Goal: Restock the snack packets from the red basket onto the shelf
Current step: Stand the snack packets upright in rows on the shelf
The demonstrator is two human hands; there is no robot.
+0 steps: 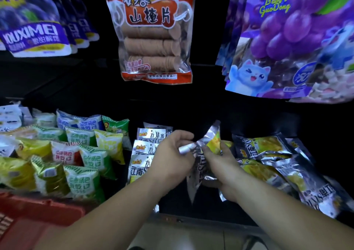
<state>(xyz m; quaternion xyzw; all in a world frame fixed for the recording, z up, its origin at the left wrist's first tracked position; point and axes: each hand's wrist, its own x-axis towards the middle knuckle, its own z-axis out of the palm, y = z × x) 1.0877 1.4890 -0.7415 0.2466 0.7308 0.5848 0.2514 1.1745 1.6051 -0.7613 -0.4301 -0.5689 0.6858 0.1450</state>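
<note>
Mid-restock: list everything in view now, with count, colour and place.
Held silver foil snack packets: few, silver-yellow, centre.
Stacked silver foil packets: at least four, silver, shelf centre-left.
Loose silver foil packets: several, silver-yellow, shelf right.
Small pillow packets: many, green-yellow-red-blue, shelf left.
Red plastic basket: one, red, bottom left.
Clear bag of brown discs: one, red-labelled, hanging top centre.
Purple grape bags: several, purple, top right.
Purple-blue bags: several, top left.
Left hand: grips held packets.
Right hand: grips held packets.

Two bare forearms (118,211), uncovered as far as visible; bare hands: left hand (173,155), right hand (222,170).
</note>
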